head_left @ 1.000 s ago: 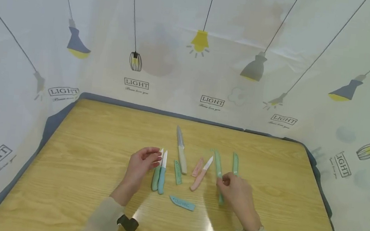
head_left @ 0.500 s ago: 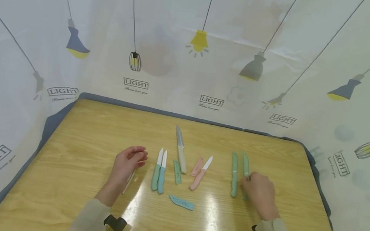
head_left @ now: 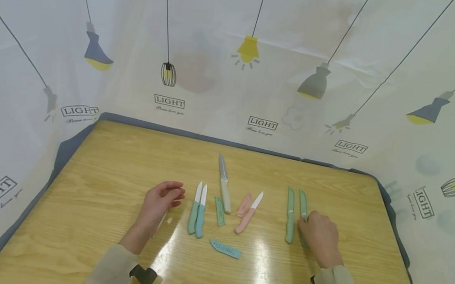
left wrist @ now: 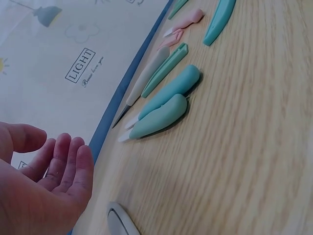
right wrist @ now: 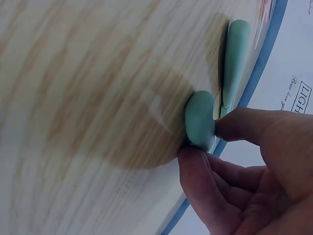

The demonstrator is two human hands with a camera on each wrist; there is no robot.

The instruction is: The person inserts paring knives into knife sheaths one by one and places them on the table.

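My right hand (head_left: pixel 319 237) pinches the handle (right wrist: pixel 199 117) of a green sheathed knife (head_left: pixel 303 203) between thumb and fingers, low over the table. Just left of it lies a second green sheathed knife (head_left: pixel 290 218), roughly parallel. My left hand (head_left: pixel 158 204) holds nothing, its fingers loosely bent in the left wrist view. Under that hand a pale, slim object (left wrist: pixel 120 220) lies on the table, partly hidden. To the left hand's right, a green-handled knife (head_left: pixel 193 217) and a blue-handled knife (head_left: pixel 200 220) lie side by side with white blades bare.
Mid-table lie a cream-handled knife (head_left: pixel 225 195) with a grey blade, a green sheath (head_left: pixel 219 211), a pink sheath (head_left: pixel 244 205) and a pink-handled knife (head_left: pixel 247 218). Closer in lies a blue sheath (head_left: pixel 225 249). Lamp-printed sheeting (head_left: pixel 216 90) hangs around the table (head_left: pixel 125 159).
My right hand has carried one green sheathed knife from the left of the other to its right. My left hand has drawn leftward, off the green- and blue-handled knives.
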